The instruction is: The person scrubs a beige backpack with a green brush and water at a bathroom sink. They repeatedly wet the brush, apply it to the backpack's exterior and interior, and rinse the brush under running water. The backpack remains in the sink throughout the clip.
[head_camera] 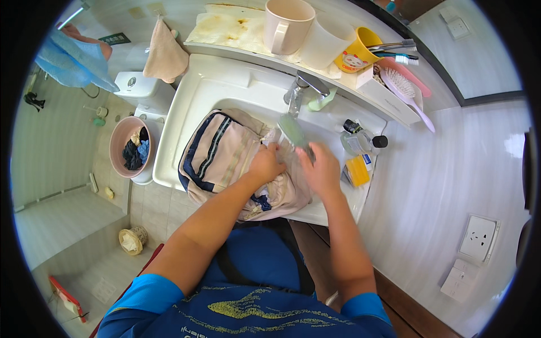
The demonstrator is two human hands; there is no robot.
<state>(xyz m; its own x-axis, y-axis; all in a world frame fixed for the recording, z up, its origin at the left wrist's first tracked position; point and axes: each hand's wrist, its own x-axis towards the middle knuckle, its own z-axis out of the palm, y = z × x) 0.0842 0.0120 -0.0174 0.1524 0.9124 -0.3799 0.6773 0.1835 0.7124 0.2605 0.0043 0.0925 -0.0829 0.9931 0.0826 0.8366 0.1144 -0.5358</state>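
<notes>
A beige backpack (pixel 219 156) with navy trim lies in the white ceramic sink (pixel 173 148), its lower end over the front rim. My left hand (pixel 267 164) grips the bag's fabric near its middle. In my right hand (pixel 320 169) is a green scrubbing brush (pixel 292 130), blurred and tilted under the chrome faucet (pixel 310 84). The brush's head is close to the water spout, above the bag. Part of its handle is hidden by my fingers.
On the ledge stand a beige mug (pixel 287 27), a translucent cup (pixel 327 40) and a yellow toothbrush cup (pixel 355 55). A bottle (pixel 359 142) and yellow soap bar (pixel 358 171) lie on the right rim. A pink basin (pixel 118 156) holds clothes on the left.
</notes>
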